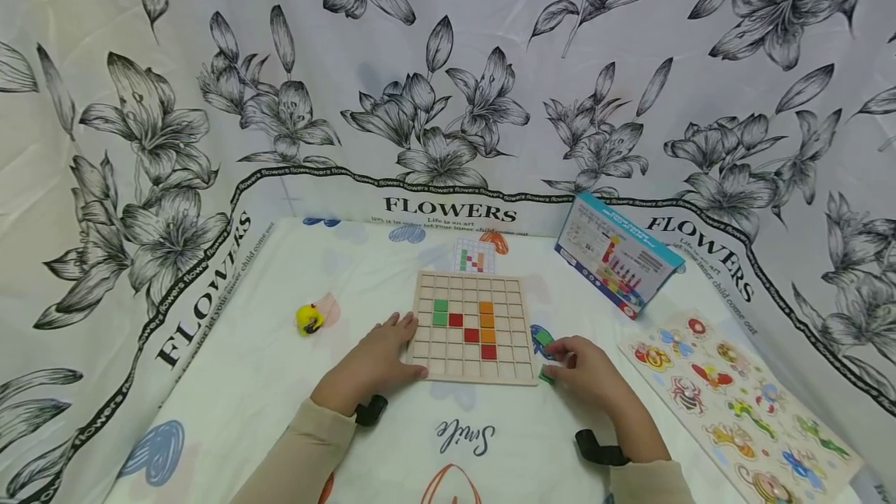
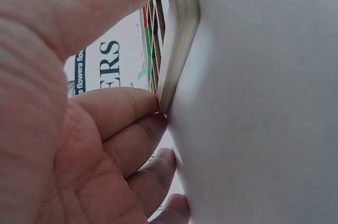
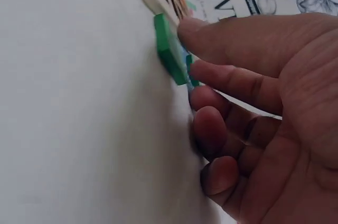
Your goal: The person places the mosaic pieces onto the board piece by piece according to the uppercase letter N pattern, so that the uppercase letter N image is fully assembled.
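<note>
A square wooden grid board (image 1: 453,370) lies flat on the cloth, with green, red and orange square tiles in some cells. My left hand (image 1: 374,352) rests at its left side, thumb by the near-left corner and fingers along the left edge. In the left wrist view, thumb and index finger touch the board's rim (image 2: 179,39). To the right of the board, my right hand (image 1: 584,372) is low over the cloth with thumb and index finger apart. A green tile (image 3: 168,49) lies by the thumb; another green tile (image 1: 543,338) is at the index fingertip.
Behind the board lies a printed pattern card (image 1: 474,255). A colourful box (image 1: 616,255) stands at the back right, and a wooden insect puzzle board (image 1: 735,403) lies at the right. A small yellow toy (image 1: 309,320) sits on the left. A flowered cloth curtain (image 1: 448,61) closes the back.
</note>
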The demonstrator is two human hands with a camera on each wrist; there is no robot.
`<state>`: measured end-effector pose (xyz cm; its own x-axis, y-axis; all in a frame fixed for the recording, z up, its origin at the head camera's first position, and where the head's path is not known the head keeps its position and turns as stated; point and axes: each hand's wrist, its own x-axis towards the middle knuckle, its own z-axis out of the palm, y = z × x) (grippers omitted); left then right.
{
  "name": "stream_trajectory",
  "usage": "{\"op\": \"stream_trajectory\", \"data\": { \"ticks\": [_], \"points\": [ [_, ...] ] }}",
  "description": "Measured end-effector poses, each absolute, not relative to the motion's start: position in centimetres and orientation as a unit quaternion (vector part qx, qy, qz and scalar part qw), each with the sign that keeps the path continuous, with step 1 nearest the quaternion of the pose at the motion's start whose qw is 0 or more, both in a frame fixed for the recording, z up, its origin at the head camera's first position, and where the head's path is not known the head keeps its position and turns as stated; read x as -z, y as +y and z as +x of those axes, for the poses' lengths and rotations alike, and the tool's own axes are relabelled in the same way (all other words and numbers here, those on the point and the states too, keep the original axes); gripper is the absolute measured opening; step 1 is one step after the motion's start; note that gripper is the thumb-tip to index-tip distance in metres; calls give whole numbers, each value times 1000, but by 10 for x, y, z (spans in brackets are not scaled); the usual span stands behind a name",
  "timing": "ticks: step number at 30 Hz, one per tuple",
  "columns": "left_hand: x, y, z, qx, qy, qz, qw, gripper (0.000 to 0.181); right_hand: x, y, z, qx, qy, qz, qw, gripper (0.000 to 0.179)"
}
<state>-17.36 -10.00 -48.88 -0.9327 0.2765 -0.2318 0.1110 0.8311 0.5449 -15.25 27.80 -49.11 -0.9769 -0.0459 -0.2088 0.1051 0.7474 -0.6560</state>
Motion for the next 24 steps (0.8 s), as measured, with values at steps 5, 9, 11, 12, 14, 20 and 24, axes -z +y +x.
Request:
{"op": "stream_trajectory", "data": {
  "ticks": [5,9,11,12,14,20,24],
  "points": [
    [488,-101,-173,-270,945,104,149,95,493,275,-148,358,927,6,108,23],
    [487,-101,-172,-273,944,104,150,95,491,274,-146,354,929,10,108,19],
    [486,-101,-172,-273,944,105,149,95,491,274,-145,355,928,7,109,19],
    [485,-101,-172,-274,944,105,150,95,492,275,-145,355,928,6,108,19],
    [484,-101,-171,-275,944,105,151,95,492,275,-145,355,929,0,107,19],
    [484,-100,-172,-275,944,105,150,95,495,276,-146,351,932,5,95,19],
    [485,-99,-172,-270,946,102,147,95,494,275,-146,350,933,24,75,17]
  ]
}}
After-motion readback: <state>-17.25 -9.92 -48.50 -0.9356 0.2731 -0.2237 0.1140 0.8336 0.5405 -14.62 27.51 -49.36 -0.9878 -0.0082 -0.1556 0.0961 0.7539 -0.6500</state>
